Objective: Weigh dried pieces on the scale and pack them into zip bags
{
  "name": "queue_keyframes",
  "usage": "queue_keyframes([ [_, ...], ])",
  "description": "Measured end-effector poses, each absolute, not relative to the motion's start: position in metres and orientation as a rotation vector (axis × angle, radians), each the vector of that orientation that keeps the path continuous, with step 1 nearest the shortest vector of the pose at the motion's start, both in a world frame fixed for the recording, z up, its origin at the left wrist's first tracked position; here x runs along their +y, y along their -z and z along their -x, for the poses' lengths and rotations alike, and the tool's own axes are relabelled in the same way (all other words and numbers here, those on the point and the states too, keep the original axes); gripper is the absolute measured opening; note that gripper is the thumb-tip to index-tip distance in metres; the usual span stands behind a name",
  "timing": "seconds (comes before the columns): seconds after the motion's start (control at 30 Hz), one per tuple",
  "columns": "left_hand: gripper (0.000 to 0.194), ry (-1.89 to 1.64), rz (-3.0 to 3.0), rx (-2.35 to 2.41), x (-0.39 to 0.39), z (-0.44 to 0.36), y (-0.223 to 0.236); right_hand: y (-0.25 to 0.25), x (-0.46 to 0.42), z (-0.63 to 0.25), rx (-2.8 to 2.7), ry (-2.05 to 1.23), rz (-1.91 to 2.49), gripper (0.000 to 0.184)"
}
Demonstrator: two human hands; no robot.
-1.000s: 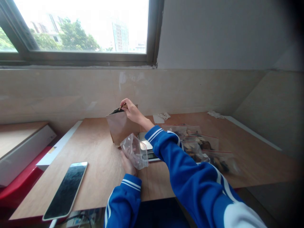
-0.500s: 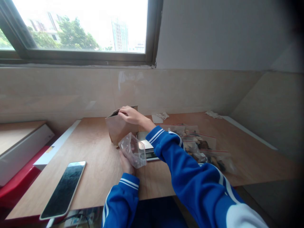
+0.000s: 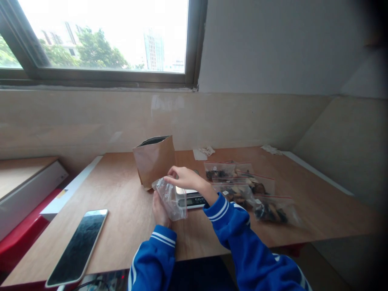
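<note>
A clear zip bag (image 3: 173, 202) is in my left hand (image 3: 160, 211), which wraps its near left side. Over the upper edge of that bag, my right hand (image 3: 186, 178) has its fingers curled together; whatever they may hold is too small or hidden to name. Just behind stands an open brown paper bag (image 3: 156, 159) with a dark inside. A digital kitchen scale (image 3: 194, 201) sits to the right of the clear bag, partly covered by my right hand.
Several filled zip bags (image 3: 271, 212) with dark and tan dried pieces lie on the table's right half. A phone (image 3: 79, 246) with a cable rests at the front left. A crumpled tissue (image 3: 207, 151) lies near the wall, under the window (image 3: 115, 74).
My right hand has come out of the paper bag's mouth and down to the clear zip bag. My left hand still holds the clear bag in nearly the same spot.
</note>
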State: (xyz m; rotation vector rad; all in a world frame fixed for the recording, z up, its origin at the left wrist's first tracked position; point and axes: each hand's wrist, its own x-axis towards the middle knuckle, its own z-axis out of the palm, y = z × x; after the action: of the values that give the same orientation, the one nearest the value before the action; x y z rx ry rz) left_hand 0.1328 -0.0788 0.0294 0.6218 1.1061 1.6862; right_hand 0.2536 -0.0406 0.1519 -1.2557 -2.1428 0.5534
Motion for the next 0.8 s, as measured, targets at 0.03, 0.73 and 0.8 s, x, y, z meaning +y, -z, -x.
queue_keyframes([
  [0.03,0.042,-1.724,-0.608,1.114,-0.079,-0.133,-0.029,-0.145,-0.043,-0.259,-2.138,-0.602,1.278,0.027],
  [0.73,0.047,-1.567,-0.915,1.442,-0.08,-0.098,-0.027,-0.044,-0.13,-0.315,-1.524,-1.056,1.164,0.036],
  [0.8,0.044,-1.448,-0.963,1.637,-0.074,-0.079,-0.027,-0.049,-0.121,-0.349,-1.557,-0.713,1.327,0.029],
])
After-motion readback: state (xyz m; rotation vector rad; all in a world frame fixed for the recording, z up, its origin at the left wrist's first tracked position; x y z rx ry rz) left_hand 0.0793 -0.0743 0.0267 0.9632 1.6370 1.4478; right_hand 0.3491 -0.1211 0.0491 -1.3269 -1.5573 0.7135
